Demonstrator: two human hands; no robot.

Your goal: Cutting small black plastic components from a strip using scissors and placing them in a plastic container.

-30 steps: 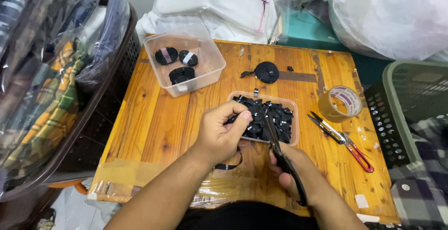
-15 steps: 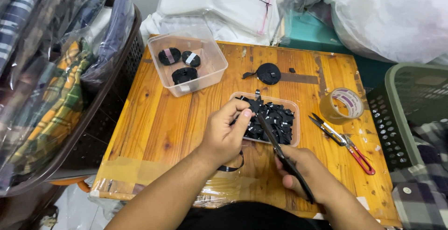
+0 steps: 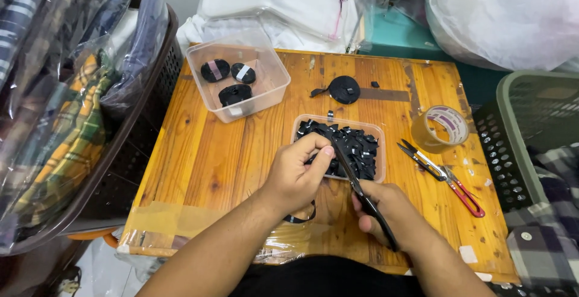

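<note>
Small garment workshop, bagged folded shirts (image 3: 66, 116) in baskets, wooden worktable (image 3: 229, 164), black ribbon rolls (image 3: 229, 80), tape (image 3: 440, 128)

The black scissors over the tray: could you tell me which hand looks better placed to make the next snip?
The right hand, probably: it already grips the black scissors, blades angled up at the tray of black pieces. The left hand pinches a black strip beside the blades.
</note>
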